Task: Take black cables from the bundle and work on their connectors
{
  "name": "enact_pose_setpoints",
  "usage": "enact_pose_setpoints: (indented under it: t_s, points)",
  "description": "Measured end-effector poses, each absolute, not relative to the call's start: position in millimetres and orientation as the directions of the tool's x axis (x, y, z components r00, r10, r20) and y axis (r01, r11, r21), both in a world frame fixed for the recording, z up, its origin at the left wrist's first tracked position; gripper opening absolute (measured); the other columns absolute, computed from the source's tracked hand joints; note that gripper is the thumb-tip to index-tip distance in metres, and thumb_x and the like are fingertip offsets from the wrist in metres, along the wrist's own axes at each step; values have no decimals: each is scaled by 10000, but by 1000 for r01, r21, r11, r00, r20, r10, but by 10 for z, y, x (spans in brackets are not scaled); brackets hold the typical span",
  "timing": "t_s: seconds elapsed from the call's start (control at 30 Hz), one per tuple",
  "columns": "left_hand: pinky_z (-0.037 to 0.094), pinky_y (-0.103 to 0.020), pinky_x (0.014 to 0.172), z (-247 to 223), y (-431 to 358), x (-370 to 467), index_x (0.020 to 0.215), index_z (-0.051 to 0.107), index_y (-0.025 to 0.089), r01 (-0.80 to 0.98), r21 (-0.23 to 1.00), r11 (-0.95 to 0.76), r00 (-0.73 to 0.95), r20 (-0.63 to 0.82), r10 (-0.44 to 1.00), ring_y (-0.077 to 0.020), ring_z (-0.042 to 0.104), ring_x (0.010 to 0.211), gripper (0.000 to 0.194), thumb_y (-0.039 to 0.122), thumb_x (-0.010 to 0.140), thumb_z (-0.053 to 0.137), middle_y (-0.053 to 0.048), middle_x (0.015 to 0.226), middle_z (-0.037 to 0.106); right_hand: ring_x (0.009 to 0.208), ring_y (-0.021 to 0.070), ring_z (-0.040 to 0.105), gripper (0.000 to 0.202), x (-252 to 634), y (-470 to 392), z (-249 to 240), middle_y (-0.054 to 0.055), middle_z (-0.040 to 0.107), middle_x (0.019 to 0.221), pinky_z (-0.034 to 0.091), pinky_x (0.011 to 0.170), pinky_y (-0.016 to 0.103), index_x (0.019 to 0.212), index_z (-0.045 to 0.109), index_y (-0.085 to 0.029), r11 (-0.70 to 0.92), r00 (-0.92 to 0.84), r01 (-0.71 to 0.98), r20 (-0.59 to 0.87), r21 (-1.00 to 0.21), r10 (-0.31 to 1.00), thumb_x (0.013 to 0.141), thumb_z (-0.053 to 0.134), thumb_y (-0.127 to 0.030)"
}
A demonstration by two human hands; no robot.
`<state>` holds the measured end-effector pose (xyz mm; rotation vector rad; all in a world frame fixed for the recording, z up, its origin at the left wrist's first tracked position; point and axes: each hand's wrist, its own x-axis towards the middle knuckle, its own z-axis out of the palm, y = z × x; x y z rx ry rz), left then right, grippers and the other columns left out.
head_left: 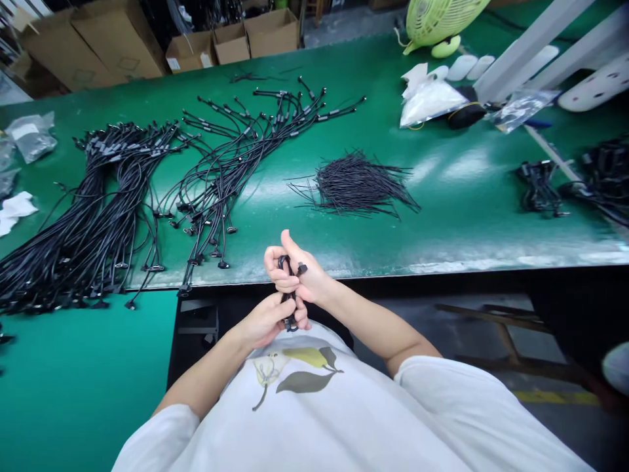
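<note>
Both hands meet just in front of my chest, below the near edge of the green table (442,216). My right hand (297,275) is closed around the upper part of a coiled black cable (288,298), with its thumb raised and a small connector sticking out beside it. My left hand (268,321) grips the lower end of the same coil. On the table beyond the hands lie a spread of black cables with connectors (230,157), a thick bundle of cables (83,216) at the left, and a pile of thin black ties (356,183).
Clear plastic bags (430,101) and a green fan (437,23) sit at the far right, beside white rails (531,46). More black cables (540,187) lie at the right edge. Cardboard boxes (230,42) stand behind the table. A bag (32,134) rests far left.
</note>
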<state>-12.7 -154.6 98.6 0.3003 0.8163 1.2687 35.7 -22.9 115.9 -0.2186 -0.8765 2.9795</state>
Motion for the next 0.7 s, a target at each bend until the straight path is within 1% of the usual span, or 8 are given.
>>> enact_pose_setpoints:
  t_s: [0.13,0.23,0.3,0.37,0.43,0.5,0.57,0.7]
  points:
    - [459,-282,628,988,-1534,-177,817,599,131,-719,642,265,-50,-428,902,-132,542,615,315,388,766,773,2,667,517,532,83,515,650,421,-132,1124,10,553,713,458,511,211,845,540,-160,-657,-948,-93,-136,-748,288,878,300,-763]
    - [376,-222,528,1004,-1535,-259,893,605,134,-734,640,228,-111,-444,889,-103,499,571,265,339,796,743,24,650,480,1053,208,599,554,623,-9,1146,106,610,1142,459,958,412,1109,563,-191,56,-818,-226,221,-972,531,917,372,-674]
    - [365,-225,516,1010,-1527,-313,864,601,127,-689,678,255,-105,-442,891,-109,498,580,255,337,800,731,12,660,496,1252,251,482,495,767,60,1172,114,544,1314,299,1099,500,1247,533,-222,620,-810,-242,508,-746,294,926,463,-591]
    - [397,-251,543,1015,-1507,-353,806,591,124,-558,754,346,-26,-432,901,-128,517,610,257,350,801,713,-16,689,543,1280,268,446,500,862,102,1184,116,550,1315,217,1126,539,1273,533,-204,871,-853,-318,514,-375,-90,932,473,-564]
    - [418,-275,580,1024,-1482,-374,782,581,126,-410,803,433,84,-440,894,-136,526,625,247,347,807,688,-32,724,577,1167,262,509,515,903,117,1170,119,612,1170,239,1107,524,1207,568,-142,911,-865,-396,381,-114,-328,943,440,-566]
    - [408,-275,584,1043,-1459,-374,826,568,136,-316,815,486,155,-461,874,-123,509,609,203,320,818,654,-15,743,573,949,235,555,450,916,114,1130,93,623,955,341,1012,464,1047,605,-106,907,-870,-419,265,43,-415,956,448,-519]
    - [371,-259,553,1062,-1446,-359,902,541,151,-275,812,515,169,-486,857,-101,460,569,174,282,822,623,15,742,549,758,199,516,299,929,104,1081,55,566,810,402,800,382,907,592,-123,904,-885,-405,189,137,-425,977,458,-381]
    - [408,-268,584,1075,-1447,-322,904,514,173,-233,813,534,139,-515,846,-123,465,627,191,296,817,630,27,724,528,631,175,426,231,972,90,1034,29,476,695,247,575,328,782,528,-159,889,-868,-406,214,213,-447,963,385,-149]
